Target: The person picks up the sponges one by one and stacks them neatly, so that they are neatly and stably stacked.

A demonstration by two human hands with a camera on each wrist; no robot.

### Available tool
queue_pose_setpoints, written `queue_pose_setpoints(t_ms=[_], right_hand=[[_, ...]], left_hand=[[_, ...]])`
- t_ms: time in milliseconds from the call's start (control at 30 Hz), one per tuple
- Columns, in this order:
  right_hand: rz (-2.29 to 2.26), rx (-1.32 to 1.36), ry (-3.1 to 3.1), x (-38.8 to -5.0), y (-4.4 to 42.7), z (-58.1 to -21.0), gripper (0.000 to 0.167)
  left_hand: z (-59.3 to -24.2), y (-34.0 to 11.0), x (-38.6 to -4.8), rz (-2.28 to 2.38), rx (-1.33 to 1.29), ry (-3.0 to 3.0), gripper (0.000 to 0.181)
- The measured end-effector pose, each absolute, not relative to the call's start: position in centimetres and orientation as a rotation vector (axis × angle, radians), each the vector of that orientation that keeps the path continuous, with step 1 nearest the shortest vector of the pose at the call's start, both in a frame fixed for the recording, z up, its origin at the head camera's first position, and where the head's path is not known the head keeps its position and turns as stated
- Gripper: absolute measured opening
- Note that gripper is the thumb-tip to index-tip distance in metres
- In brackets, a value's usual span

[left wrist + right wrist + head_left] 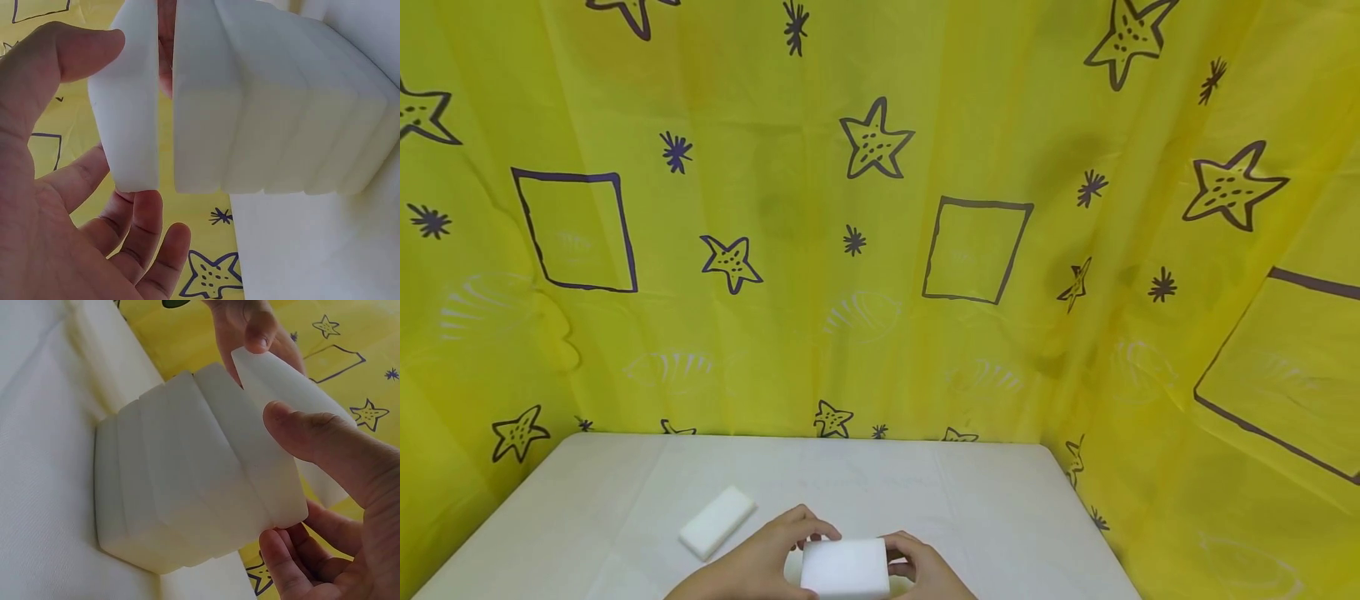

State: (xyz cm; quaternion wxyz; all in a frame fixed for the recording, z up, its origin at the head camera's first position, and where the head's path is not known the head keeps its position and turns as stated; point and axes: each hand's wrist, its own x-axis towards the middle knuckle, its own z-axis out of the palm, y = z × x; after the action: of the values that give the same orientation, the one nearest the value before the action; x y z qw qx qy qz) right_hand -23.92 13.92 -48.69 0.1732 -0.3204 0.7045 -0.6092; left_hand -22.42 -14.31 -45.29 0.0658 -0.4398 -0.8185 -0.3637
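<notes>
My left hand holds a white sponge between the thumb and the fingers. A narrow gap separates that sponge from a stack of several like sponges in the left wrist view. In the right wrist view the held sponge tilts over the top of the stack. My right hand grips the stack's uppermost sponge, thumb on one side and fingertips on the other. From the head view, the held sponge hides most of the stack.
Another white sponge lies flat on the white-covered table, left of my hands. A yellow curtain with starfish drawings surrounds the table at the back and both sides.
</notes>
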Motion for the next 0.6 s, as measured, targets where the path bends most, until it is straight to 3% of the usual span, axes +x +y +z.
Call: queue_pose_setpoints(t_ms=[600], right_hand=[[-1.734, -0.857, 1.988, -23.74, 14.09, -48.56, 0.064]], left_hand=[[-45.64, -14.29, -22.38, -1.093, -1.304, -2.511, 0.054]])
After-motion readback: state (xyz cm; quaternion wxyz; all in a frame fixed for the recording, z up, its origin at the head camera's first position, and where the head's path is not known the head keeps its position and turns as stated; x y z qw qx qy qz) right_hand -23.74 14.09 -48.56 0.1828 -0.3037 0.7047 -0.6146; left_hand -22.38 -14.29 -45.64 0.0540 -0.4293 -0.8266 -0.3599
